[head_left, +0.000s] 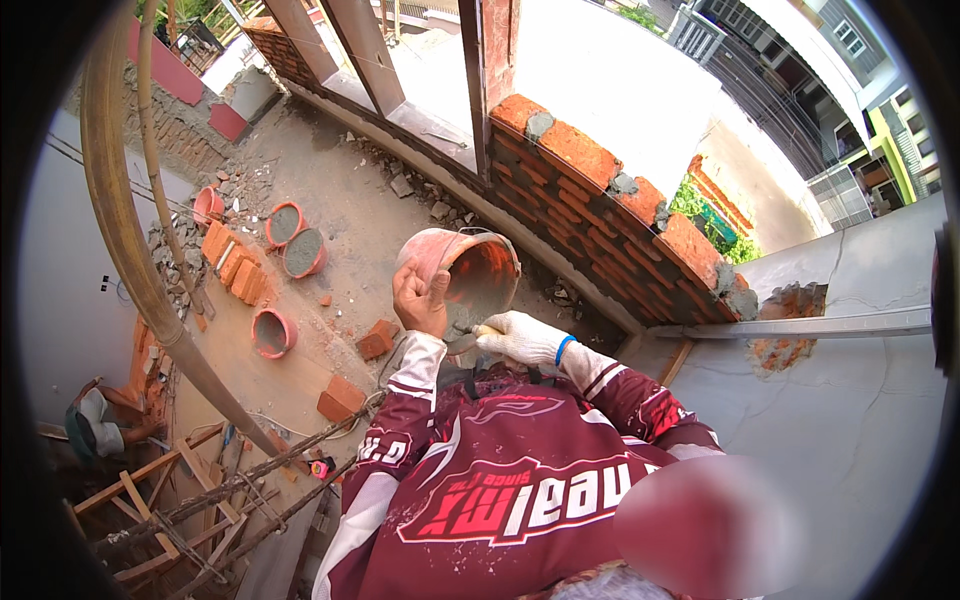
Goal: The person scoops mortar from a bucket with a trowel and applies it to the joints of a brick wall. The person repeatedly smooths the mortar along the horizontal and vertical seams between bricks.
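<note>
A reddish-orange bucket (428, 248) is tilted in front of me, its mouth turned toward me and grey mortar smeared inside. My bare left hand (420, 300) grips its left side, thumb near the rim. In a white knitted glove, my right hand (527, 338) is closed around the pale handle of a trowel (462, 344). The trowel's blade is at the lower edge of the bucket's mouth, partly hidden. Beyond the bucket to the right runs a low brick wall (590, 205) with mortar dabs on its top course.
Mortar-filled buckets (303, 252) stand on the floor at left, beside stacked bricks (238, 268). Loose bricks (341, 398) lie nearer me. A curved bamboo pole (130, 210) crosses the left side. Wooden scaffolding (190, 490) and another person (95, 420) are at lower left.
</note>
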Demonstrator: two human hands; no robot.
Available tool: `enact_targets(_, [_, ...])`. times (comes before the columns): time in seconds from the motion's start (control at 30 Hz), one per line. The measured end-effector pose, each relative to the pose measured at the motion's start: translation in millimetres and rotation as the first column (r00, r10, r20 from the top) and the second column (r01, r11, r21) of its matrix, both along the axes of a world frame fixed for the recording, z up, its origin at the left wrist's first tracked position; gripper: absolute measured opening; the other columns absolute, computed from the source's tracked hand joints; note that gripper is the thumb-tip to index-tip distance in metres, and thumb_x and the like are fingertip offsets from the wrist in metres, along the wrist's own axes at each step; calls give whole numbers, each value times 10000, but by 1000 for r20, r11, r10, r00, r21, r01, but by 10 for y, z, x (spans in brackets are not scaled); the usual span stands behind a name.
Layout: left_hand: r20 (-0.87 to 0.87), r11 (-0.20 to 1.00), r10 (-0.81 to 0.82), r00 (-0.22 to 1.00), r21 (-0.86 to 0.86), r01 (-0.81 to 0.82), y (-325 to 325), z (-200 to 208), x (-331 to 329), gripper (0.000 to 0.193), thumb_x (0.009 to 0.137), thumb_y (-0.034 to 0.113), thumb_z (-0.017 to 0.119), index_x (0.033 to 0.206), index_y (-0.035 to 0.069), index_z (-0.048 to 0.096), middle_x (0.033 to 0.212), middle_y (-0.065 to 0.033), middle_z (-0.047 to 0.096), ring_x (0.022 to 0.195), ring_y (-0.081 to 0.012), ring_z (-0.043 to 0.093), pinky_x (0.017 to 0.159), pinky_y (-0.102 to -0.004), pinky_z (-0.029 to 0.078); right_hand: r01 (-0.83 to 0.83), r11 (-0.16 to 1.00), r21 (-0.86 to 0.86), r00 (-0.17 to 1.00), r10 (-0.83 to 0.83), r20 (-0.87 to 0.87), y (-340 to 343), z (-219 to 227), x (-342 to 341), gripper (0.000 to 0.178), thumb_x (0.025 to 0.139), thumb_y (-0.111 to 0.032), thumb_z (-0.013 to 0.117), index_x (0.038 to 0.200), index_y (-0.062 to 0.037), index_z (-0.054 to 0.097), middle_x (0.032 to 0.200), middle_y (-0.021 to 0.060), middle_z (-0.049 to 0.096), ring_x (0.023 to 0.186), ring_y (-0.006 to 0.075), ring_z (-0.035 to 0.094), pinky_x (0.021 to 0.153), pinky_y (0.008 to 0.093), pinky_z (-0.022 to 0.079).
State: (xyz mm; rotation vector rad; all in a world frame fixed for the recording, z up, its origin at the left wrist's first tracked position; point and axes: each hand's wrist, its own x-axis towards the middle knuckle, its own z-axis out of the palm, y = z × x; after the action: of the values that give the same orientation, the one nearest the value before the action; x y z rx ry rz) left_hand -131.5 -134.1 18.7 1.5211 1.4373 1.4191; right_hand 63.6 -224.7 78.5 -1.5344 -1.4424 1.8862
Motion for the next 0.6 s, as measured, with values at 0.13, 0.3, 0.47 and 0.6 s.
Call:
enact_targets(0.13, [163, 971, 65, 985, -237, -25, -110, -343, -85, 666, 886, 541, 775, 638, 20, 443, 1147, -200, 674, 943, -201, 607, 863, -352, 493, 104, 984, -143, 982, -124, -145, -122, -56, 87, 330, 979, -294, 675, 1158, -19, 641, 726, 6, 589, 551, 76, 511, 500, 266, 416])
enact_targets(0.3, [419, 857, 375, 827, -497, -137, -115, -624, 95, 656, 948, 594, 679, 674, 17, 532, 804, -20, 615, 731, -126, 528, 690, -303, 468, 142, 985, -98, 990, -142, 0, -96, -216, 392, 334, 957, -300, 675, 1136, -19, 666, 787, 13, 611, 659, 92, 538, 606, 273, 453])
enact_targets(0.47, [370, 614, 718, 589, -736, -285, -130, -1039, -17, 664, 959, 630, 637, 829, -21, 644, 773, -19, 582, 696, -140, 506, 641, -343, 471, 123, 988, 97, 960, -143, 242, 163, -397, 729, 365, 929, -286, 686, 1137, 13, 671, 917, 126, 702, 878, 178, 640, 810, 372, 522])
enact_targets(0.6, [373, 619, 743, 555, -697, -361, -295, -1121, -458, 767, 987, 631, 578, 1250, -86, 649, 1217, -166, 671, 1039, -241, 642, 885, -412, 552, -170, 962, 213, 855, 36, 517, 374, -309, 865, 404, 862, -329, 745, 1143, -48, 675, 974, 184, 714, 946, 353, 696, 835, 433, 533])
